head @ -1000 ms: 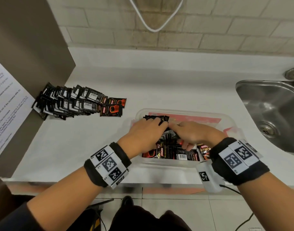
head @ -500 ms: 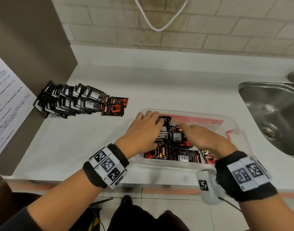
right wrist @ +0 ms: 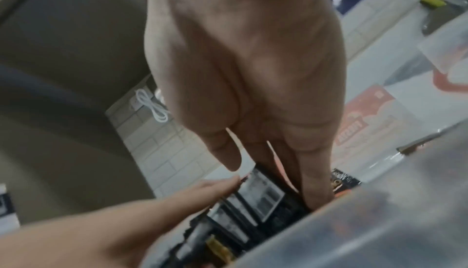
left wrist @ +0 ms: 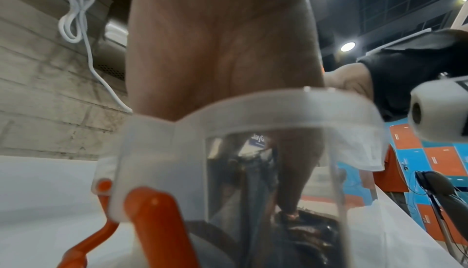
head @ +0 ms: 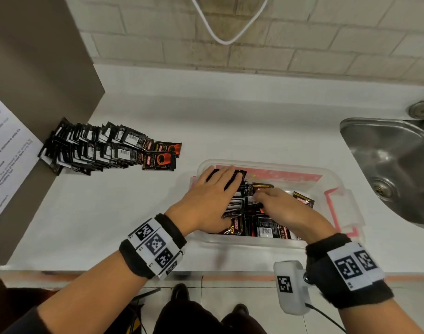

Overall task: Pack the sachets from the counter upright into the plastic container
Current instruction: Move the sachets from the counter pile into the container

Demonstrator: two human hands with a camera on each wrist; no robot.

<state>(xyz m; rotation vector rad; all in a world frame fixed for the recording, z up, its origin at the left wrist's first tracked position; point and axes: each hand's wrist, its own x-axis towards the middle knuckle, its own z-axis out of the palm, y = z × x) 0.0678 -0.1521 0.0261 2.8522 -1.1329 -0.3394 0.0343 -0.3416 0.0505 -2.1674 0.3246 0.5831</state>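
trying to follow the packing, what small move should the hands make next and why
Probably slide the right hand leftward, pressing the black upright sachets against the flat left hand, since they lean loosely in the clear plastic container and its right side is bare.

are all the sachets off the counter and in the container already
No: in the head view a fanned pile of sachets lies on the counter, left of the plastic container.

Black sachets [head: 240, 201] upright in clear container [head: 331, 175] (rest on counter)
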